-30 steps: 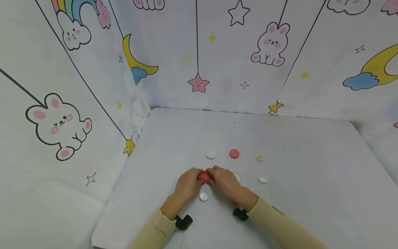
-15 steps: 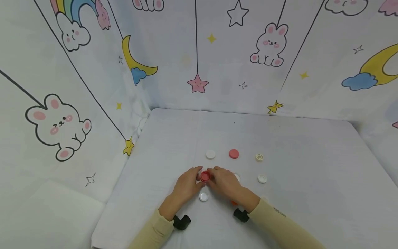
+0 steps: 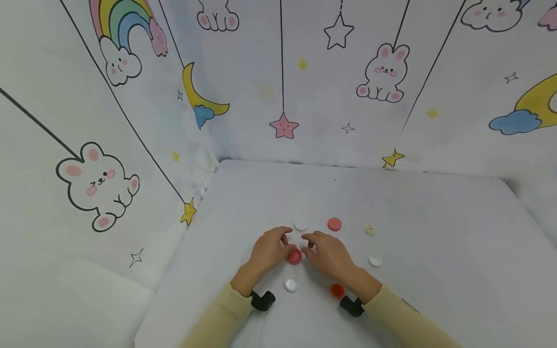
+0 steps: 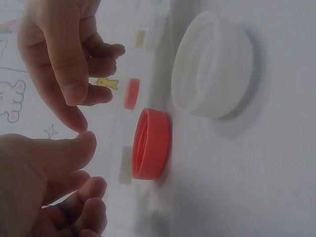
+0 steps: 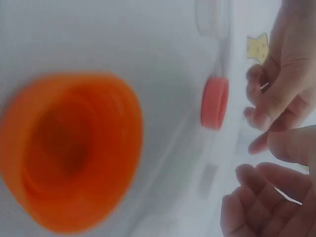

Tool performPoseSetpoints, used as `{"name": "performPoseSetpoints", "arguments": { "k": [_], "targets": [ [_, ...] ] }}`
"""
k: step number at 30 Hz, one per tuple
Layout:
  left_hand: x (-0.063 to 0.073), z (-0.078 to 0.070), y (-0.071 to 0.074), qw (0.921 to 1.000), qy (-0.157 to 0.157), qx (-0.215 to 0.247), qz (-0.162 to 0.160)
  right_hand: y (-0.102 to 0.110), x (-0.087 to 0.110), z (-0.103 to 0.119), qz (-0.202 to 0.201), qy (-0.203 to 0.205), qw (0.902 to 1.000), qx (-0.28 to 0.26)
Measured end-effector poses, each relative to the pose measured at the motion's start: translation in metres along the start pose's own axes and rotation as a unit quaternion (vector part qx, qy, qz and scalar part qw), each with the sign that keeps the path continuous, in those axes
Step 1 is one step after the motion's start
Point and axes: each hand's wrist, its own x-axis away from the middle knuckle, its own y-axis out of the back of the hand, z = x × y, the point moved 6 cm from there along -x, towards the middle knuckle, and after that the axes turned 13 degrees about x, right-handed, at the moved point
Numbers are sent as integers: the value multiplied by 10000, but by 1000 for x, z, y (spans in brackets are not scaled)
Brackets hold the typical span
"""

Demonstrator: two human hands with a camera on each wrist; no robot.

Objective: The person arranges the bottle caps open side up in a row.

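In the head view a red bottle cap (image 3: 294, 256) lies on the white table, its hollow side up. My left hand (image 3: 266, 250) hovers just left of it, the thumb overlapping the cap's edge in this view. On the other side hovers my right hand (image 3: 329, 254), fingers loosely bent. Both wrist views show a gap between the fingers and the red cap (image 4: 152, 144), and neither hand holds anything. A white cap (image 3: 291, 284) lies nearer to me, and an orange cap (image 3: 337, 290) sits below the right wrist.
Further back lie a white cap (image 3: 300, 225), a pinkish-red cap (image 3: 334, 224) and a small cream cap (image 3: 370, 229). Another white cap (image 3: 375, 261) is to the right. A cloth printed with rabbits and stars hangs behind the table (image 3: 435, 217).
Both hands have let go of the red cap, lifted away and moved slightly apart from it. The cap stays on the table. The head view has shifted a little.
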Motion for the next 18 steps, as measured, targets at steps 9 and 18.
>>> {"name": "performPoseSetpoints", "arguments": {
  "k": [9,18],
  "targets": [
    [-23,3,-6,9994,175,-278,-58,5,-17,-13,242,-109,9996,123],
    [-47,3,-13,9974,506,-492,124,6,-45,-26,130,-91,9997,178]
  ]
}}
